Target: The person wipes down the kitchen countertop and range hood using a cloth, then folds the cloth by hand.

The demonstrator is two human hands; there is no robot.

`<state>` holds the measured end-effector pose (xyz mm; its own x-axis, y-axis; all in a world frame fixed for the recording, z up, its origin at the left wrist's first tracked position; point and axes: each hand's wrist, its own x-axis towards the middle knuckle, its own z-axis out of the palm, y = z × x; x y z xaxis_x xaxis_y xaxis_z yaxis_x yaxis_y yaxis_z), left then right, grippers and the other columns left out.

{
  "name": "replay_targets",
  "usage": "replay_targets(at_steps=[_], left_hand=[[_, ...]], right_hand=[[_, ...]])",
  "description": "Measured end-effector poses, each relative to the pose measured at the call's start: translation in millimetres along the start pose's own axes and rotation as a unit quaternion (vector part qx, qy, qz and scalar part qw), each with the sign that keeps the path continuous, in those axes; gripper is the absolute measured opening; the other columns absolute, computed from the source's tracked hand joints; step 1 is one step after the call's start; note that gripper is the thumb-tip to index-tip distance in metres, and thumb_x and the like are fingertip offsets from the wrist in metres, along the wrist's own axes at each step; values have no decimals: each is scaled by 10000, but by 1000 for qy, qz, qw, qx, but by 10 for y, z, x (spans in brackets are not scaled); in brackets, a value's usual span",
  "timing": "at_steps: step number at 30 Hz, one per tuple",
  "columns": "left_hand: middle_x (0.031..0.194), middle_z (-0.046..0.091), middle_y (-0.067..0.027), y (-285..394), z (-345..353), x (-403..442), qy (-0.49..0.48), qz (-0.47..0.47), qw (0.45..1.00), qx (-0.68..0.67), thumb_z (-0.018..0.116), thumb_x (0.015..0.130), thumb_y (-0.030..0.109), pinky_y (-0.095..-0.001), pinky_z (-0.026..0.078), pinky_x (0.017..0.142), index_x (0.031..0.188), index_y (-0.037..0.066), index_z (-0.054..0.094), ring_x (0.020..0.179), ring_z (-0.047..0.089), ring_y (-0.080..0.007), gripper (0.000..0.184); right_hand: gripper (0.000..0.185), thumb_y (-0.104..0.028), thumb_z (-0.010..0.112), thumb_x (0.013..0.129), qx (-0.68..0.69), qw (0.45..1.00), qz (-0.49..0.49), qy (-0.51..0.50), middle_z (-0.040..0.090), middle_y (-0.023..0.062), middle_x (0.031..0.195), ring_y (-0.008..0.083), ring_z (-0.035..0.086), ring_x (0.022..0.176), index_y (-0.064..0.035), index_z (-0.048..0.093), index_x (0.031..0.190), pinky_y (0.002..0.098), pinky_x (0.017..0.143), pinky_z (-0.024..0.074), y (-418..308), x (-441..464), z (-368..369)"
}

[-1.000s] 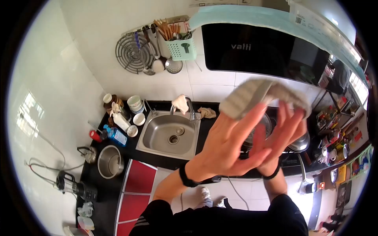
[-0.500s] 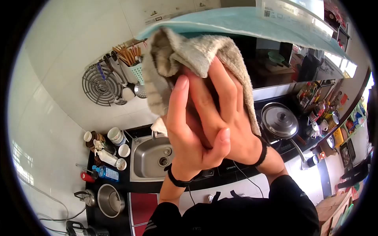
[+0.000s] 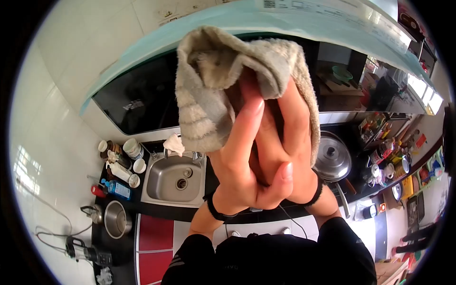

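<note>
A grey-beige fluffy cleaning cloth [image 3: 204,114] is bunched up high in the middle of the head view, in front of the dark range hood [image 3: 142,99]. My left hand [image 3: 237,164] is closed on it, its fingers pressed against the other hand and its thumb sticking out. Beside it, my right hand [image 3: 297,128] has its fingers pushed into the folds, closed on the same cloth. The fingertips are partly hidden by the cloth. I cannot tell whether the cloth touches the hood.
Below left is a steel sink [image 3: 161,190] with a faucet; a steel pot [image 3: 117,219], blue bottle [image 3: 118,189] and kettle [image 3: 92,213] stand beside it. A lidded pan [image 3: 332,154] sits on the stove at right, near several condiment bottles. Light-blue film [image 3: 142,54] hangs along the hood.
The viewpoint has shifted, so the hood's left part now shows and covers the hanging utensils. Both hands and the cloth sit slightly further right in view, with the grip kept.
</note>
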<state>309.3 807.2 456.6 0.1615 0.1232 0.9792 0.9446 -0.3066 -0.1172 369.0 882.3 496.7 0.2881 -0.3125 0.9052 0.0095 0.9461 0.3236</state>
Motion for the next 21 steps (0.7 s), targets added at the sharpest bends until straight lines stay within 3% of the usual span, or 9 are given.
replay_targets(at_steps=[3, 5, 9, 13, 16, 21], left_hand=[[1442, 371, -272, -43, 369, -138, 47, 53, 996, -46, 570, 906, 317, -471, 365, 1117, 1435, -87, 262, 1329, 438, -393, 733], [1442, 356, -262, -4, 519, -126, 70, 38, 993, -83, 579, 925, 292, -459, 380, 1113, 1425, -92, 247, 1330, 440, -389, 712], [1439, 371, -299, 402, 502, 103, 19, -59, 995, -78, 563, 858, 337, -482, 326, 1120, 1457, -74, 242, 1323, 420, -371, 794], [1440, 386, -279, 444, 379, 246, -24, -51, 997, -60, 591, 850, 290, -481, 297, 1130, 1458, -68, 262, 1333, 407, -348, 778], [1447, 389, -249, 359, 137, 205, -38, -55, 997, -48, 613, 859, 245, -475, 289, 1134, 1457, -62, 272, 1341, 400, -339, 754], [1462, 369, -252, 159, -389, 8, -41, -97, 994, -35, 595, 876, 251, -475, 275, 1140, 1469, -66, 254, 1356, 381, -338, 754]], right_hand=[[232, 0, 620, 718, 51, 998, 21, 29, 644, 288, 1116, 363, 659, 978, 47, 679, 937, 348, 821, 558, 160, -17, -125], [227, 0, 624, 711, 74, 995, 61, 34, 646, 290, 1111, 361, 665, 957, 47, 680, 925, 340, 808, 560, 191, -55, -173], [278, 7, 653, 684, 37, 998, 48, 6, 631, 279, 1176, 356, 665, 957, 28, 685, 959, 332, 821, 555, 365, -58, -406], [423, -70, 639, 830, -5, 966, 153, -209, 468, 250, 1402, 355, 468, 1241, 45, 601, 1235, 392, 1020, 434, 192, -25, -707], [446, -132, 680, 820, -24, 972, 168, -164, 476, 228, 1414, 364, 473, 1265, -3, 642, 1246, 414, 1051, 423, 40, -6, -463], [445, -209, 673, 832, -61, 965, 159, -198, 518, 176, 1403, 362, 455, 1315, -48, 665, 1247, 449, 1099, 373, -411, -83, -27]])
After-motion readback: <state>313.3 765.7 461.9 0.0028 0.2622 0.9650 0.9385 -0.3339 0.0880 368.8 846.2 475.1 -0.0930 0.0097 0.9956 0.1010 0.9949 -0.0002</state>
